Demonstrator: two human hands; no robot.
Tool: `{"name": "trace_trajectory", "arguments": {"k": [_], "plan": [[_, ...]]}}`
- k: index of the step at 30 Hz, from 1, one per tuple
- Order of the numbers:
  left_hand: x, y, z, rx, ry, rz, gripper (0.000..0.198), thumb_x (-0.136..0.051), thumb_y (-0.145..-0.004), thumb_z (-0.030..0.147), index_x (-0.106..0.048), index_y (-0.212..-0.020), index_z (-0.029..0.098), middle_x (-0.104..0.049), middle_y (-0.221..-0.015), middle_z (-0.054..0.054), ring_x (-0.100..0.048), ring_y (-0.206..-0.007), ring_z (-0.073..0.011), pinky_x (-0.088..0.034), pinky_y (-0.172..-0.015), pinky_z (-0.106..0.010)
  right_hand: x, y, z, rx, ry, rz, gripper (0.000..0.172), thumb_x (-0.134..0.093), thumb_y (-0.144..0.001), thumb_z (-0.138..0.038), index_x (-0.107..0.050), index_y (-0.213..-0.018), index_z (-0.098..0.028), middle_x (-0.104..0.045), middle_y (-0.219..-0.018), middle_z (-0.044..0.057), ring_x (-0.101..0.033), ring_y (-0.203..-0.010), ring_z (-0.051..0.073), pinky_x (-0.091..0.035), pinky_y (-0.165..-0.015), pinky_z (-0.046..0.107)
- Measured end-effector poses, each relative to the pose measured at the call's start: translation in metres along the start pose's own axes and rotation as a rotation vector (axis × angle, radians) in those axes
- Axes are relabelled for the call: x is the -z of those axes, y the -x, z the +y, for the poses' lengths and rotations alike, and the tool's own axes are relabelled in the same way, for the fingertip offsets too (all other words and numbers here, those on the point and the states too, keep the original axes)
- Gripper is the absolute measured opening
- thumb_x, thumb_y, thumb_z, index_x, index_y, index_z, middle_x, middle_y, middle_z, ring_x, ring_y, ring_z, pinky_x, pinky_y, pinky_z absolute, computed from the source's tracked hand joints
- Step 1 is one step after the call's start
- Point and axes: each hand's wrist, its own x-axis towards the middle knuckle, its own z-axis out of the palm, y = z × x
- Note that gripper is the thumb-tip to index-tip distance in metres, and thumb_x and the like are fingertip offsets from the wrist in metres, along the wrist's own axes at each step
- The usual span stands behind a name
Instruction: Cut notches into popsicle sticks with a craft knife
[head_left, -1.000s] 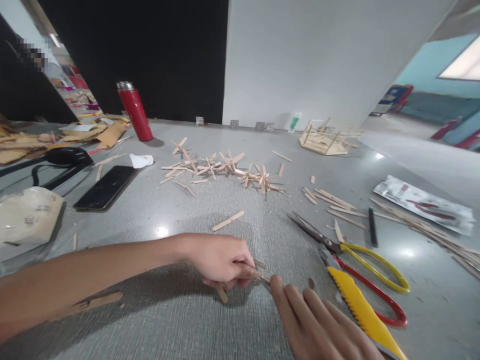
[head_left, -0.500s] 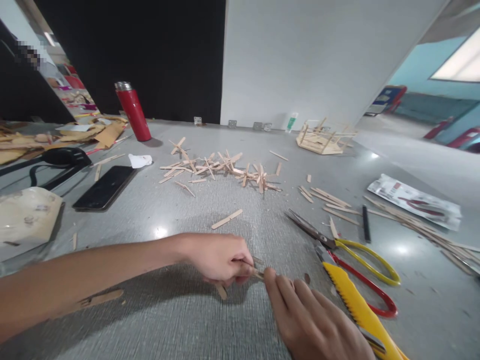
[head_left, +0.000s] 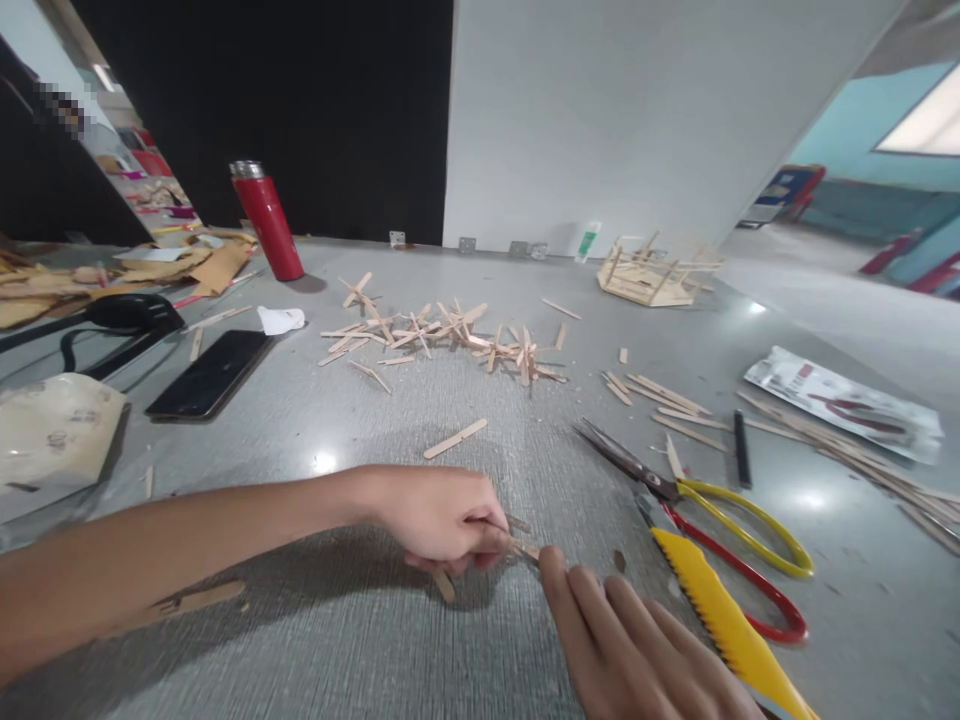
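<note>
My left hand (head_left: 450, 520), knuckles up, is closed on a wooden craft stick (head_left: 527, 549) whose light end sticks out toward the right. Another stick end (head_left: 444, 585) shows below that hand. At the far end of the held stick is my right hand (head_left: 622, 630), its fingers pressed together; what they grip is hidden. A grey metallic piece shows by its lower edge, partly covered. Beside it lie scissors (head_left: 660, 486) with one yellow and one red handle, and a yellow toothed tool (head_left: 724, 605). One loose craft stick (head_left: 455, 439) rests beyond my left hand.
A pile of craft sticks (head_left: 450, 330) spreads across the middle. Behind stand a red bottle (head_left: 266, 225) and a small stick-built frame (head_left: 649, 280). Left are a phone (head_left: 210, 375) and black straps (head_left: 127, 318); right, long sticks (head_left: 847, 445) and a white packet (head_left: 840, 403).
My right hand has shifted slightly right and down, showing a bit more of the stick between the hands. My left hand stays nearly still. The view has turned slightly.
</note>
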Motion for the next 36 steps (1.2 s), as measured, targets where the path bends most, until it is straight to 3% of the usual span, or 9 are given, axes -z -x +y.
{"name": "trace_trajectory", "arguments": {"k": [16,27,36], "plan": [[-0.0011,-0.0007,-0.0005,-0.006,-0.039,0.009,0.028,-0.043,-0.101,0.021,-0.050,-0.074,0.019,-0.049,-0.054,0.006,-0.043,-0.037,-0.0070,-0.033,-0.036,-0.016,-0.0038,-0.0016,-0.0034,-0.039,-0.084,-0.085,0.038,-0.040,-0.090,0.001,-0.068,-0.113,-0.010,-0.071,-0.085,0.003,-0.066,-0.072,0.016,-0.051,-0.063,0.031],[0.0007,-0.0004,0.0003,-0.016,-0.012,-0.011,0.029,-0.043,-0.101,0.021,-0.049,-0.073,0.019,-0.048,-0.054,0.006,-0.043,-0.036,-0.0072,-0.033,-0.035,-0.017,-0.0004,-0.0005,-0.0020,-0.050,-0.046,-0.012,0.036,-0.037,-0.096,0.001,-0.069,-0.111,-0.006,-0.070,-0.080,0.003,-0.065,-0.068,0.015,-0.048,-0.062,0.032],[0.0008,-0.0013,-0.0007,-0.016,-0.020,-0.008,0.028,-0.042,-0.101,0.021,-0.049,-0.074,0.019,-0.048,-0.053,0.006,-0.043,-0.036,-0.0074,-0.033,-0.035,-0.018,0.0009,-0.0022,-0.0001,-0.026,-0.046,-0.032,0.031,-0.044,-0.096,-0.002,-0.072,-0.109,-0.007,-0.071,-0.081,0.003,-0.063,-0.067,0.015,-0.049,-0.060,0.031]]}}
